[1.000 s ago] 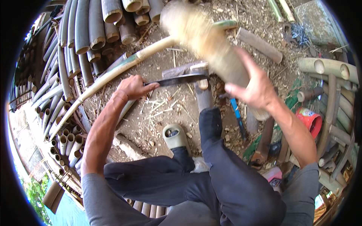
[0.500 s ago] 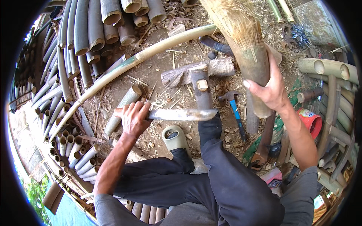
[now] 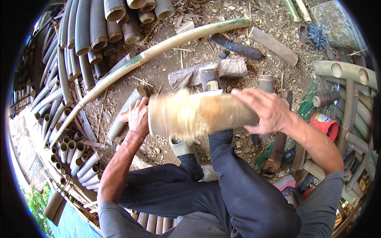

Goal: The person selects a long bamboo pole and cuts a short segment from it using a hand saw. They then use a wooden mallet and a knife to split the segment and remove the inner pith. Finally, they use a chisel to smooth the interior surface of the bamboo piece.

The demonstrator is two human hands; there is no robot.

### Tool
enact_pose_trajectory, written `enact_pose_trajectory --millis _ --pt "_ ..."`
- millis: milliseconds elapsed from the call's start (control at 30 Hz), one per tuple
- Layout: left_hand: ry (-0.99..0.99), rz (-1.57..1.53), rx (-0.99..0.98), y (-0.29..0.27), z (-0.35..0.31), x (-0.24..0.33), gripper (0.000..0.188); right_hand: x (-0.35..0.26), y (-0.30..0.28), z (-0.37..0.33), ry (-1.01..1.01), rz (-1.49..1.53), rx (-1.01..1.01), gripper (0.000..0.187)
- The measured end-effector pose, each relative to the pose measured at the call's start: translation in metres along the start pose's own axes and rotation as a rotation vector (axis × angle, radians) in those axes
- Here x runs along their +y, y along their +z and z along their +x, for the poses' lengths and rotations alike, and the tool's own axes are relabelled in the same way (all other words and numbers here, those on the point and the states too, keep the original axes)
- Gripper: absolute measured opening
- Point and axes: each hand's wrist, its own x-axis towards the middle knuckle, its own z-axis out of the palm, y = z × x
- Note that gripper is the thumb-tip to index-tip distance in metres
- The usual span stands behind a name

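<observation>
My left hand (image 3: pixel 139 116) is closed round the wooden handle of a machete (image 3: pixel 214 93); most of its blade is hidden. A thick bamboo section (image 3: pixel 234 113) lies crosswise in the air in front of it, with shaved, frayed fibres along its middle, blurred by motion. My right hand (image 3: pixel 268 111) grips the section's right end, thumb below and fingers over it. Its left end comes up beside my left hand; whether they touch I cannot tell. Below the section is an upright dark post (image 3: pixel 209 75) with a square wooden peg, against a short log (image 3: pixel 186 78).
A long pale bamboo pole (image 3: pixel 166 45) arcs across the ground. Stacked bamboo tubes (image 3: pixel 83 29) fill the left. A dark wooden-handled tool (image 3: pixel 238 48) and a bamboo piece (image 3: pixel 274 45) lie ahead. At right are a saw (image 3: pixel 274 158), a red container (image 3: pixel 324 127) and a bamboo frame (image 3: pixel 349 111).
The bamboo section has swung from upright at the upper right to crosswise before me, now covering the machete blade and the hammer's head. My right hand moved left with it; my left hand barely shifted.
</observation>
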Motion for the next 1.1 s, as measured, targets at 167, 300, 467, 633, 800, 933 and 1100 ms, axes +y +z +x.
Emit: enact_pose_trajectory --millis 167,300,467,633,800,933,1100 --pt "-0.071 -0.009 -0.133 -0.005 0.010 0.001 0.028 0.011 0.010 0.000 -0.429 -0.183 -0.124 0.082" --pt "-0.066 0.022 -0.103 -0.003 0.020 -0.004 0.024 0.038 0.003 0.016 -0.268 -0.603 -0.116 0.049" --pt "-0.049 0.034 -0.057 -0.001 0.018 -0.004 0.022 0.011 0.016 0.007 -0.549 -0.281 0.019 0.052" --pt "-0.027 -0.214 -0.083 0.000 0.022 -0.007 0.023 0.027 -0.003 0.000 -0.106 -0.517 -0.129 0.080" --pt "-0.663 -1.837 0.257 -0.019 0.022 0.003 0.050 -0.035 0.010 -0.090 0.111 -0.084 0.052 0.099" --pt "-0.742 -0.459 0.584 0.014 0.015 -0.042 0.049 -0.078 0.047 -0.198 0.662 0.020 0.048 0.094" --pt "-0.725 -0.364 0.517 0.034 -0.012 -0.057 0.046 -0.111 0.067 -0.332 0.784 -0.195 -0.168 0.097"
